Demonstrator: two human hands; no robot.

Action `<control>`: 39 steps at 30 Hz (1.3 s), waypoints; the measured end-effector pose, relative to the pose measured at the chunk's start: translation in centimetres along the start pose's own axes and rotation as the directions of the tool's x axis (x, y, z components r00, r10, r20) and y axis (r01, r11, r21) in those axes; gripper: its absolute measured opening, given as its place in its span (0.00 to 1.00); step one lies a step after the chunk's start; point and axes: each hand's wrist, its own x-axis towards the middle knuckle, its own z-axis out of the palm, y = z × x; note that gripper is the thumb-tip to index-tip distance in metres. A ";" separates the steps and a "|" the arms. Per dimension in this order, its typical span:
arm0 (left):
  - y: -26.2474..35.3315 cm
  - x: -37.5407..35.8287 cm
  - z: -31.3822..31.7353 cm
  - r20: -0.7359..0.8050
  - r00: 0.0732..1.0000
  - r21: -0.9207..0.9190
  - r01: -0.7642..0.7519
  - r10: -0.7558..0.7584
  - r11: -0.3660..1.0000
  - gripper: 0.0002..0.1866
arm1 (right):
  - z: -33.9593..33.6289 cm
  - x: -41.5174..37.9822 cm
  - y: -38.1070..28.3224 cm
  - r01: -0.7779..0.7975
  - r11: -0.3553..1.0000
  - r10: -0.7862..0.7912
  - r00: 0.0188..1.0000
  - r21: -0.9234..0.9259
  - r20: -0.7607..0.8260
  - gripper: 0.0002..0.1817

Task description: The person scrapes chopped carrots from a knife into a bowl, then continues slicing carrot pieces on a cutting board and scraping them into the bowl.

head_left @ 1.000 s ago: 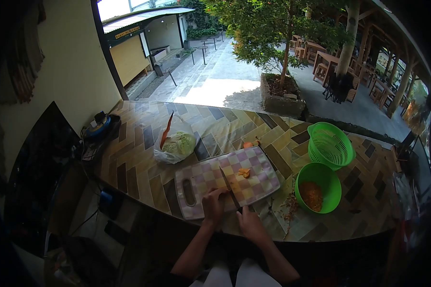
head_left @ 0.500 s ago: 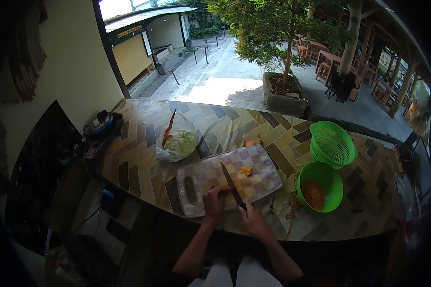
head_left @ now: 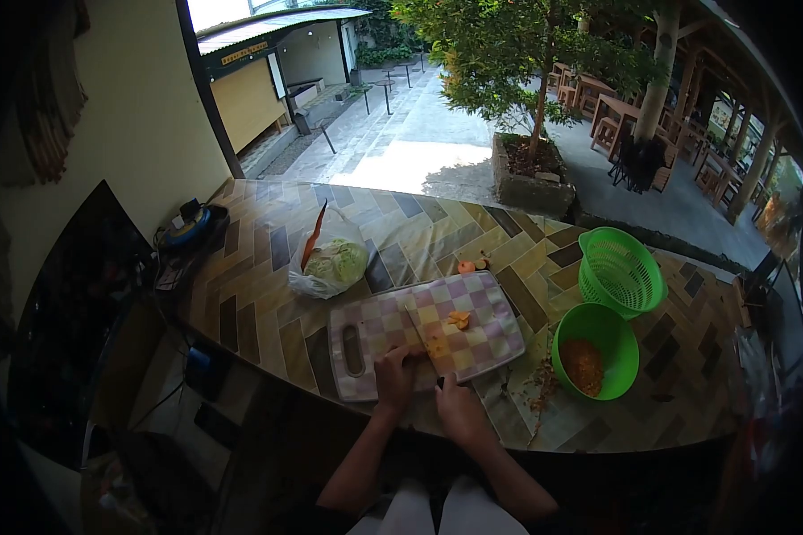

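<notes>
tiled surface (head_left: 259,285) outdoors, w/ checkered cutting board (head_left: 473,343) near its front edge. left hand (head_left: 394,374) curled, fingertips pressing an orange veg piece (head_left: 435,343) on the board. right hand (head_left: 455,412) closed round knife (head_left: 419,337) handle, blade down by that piece. green bowl (head_left: 598,332) far right.

The cutting board (head_left: 419,343) lay before me on the counter (head_left: 259,294); a bagged cabbage (head_left: 330,265) sat behind-left, a bowl (head_left: 595,350) to its right, a colander (head_left: 620,270) behind that.
</notes>
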 end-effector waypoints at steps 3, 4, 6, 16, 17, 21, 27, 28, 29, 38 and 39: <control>0.0 -0.1 0.4 -0.027 0.998 0.032 -0.061 0.061 0.998 0.09 | 0.4 0.2 0.5 0.009 0.997 -0.010 1.000 -0.073 -0.013 0.16; 0.1 0.0 0.4 -0.023 0.997 0.060 -0.076 0.077 0.995 0.09 | 0.0 0.1 0.9 0.036 0.999 -0.037 0.999 -0.033 -0.035 0.16; 0.5 0.1 0.3 -0.012 0.994 0.115 -0.103 0.105 0.988 0.08 | -0.8 -0.4 1.9 0.090 0.995 -0.086 0.993 0.043 -0.078 0.17; 2.0 1.6 -1.5 0.073 0.997 -0.080 0.046 -0.040 0.996 0.12 | -1.6 -2.0 3.6 0.069 0.995 -0.051 0.975 0.073 -0.216 0.18; 2.3 1.8 -1.9 0.035 0.999 -0.024 -0.011 0.012 1.000 0.16 | -1.6 -2.1 3.9 0.077 0.996 -0.062 0.972 0.055 -0.227 0.18; 2.5 2.5 -0.8 0.012 0.983 0.260 -0.178 0.181 0.949 0.42 | -2.8 -2.8 3.5 0.113 0.993 -0.105 0.969 0.026 -0.222 0.19; 2.3 3.4 0.0 0.158 0.987 0.474 -0.068 -0.009 0.878 0.62 | -3.1 -3.6 3.9 0.143 0.984 -0.165 0.951 -0.103 -0.262 0.17; 1.8 3.6 0.2 0.151 0.988 0.479 -0.052 -0.023 0.876 0.62 | -3.3 -3.8 4.0 0.136 0.986 -0.156 0.955 -0.092 -0.253 0.17; 1.1 3.7 0.4 0.142 0.989 0.485 -0.035 -0.039 0.874 0.62 | -3.5 -4.0 4.1 0.131 0.988 -0.147 0.959 -0.080 -0.243 0.17; -1.6 4.9 0.9 0.064 0.997 0.440 0.015 -0.049 0.898 0.36 | -4.4 -5.8 5.7 0.128 0.985 -0.150 0.969 -0.118 -0.199 0.16; -1.5 5.1 0.8 0.039 0.999 0.432 0.008 -0.028 0.902 0.32 | -4.8 -6.1 5.7 0.132 0.985 -0.153 0.967 -0.113 -0.201 0.16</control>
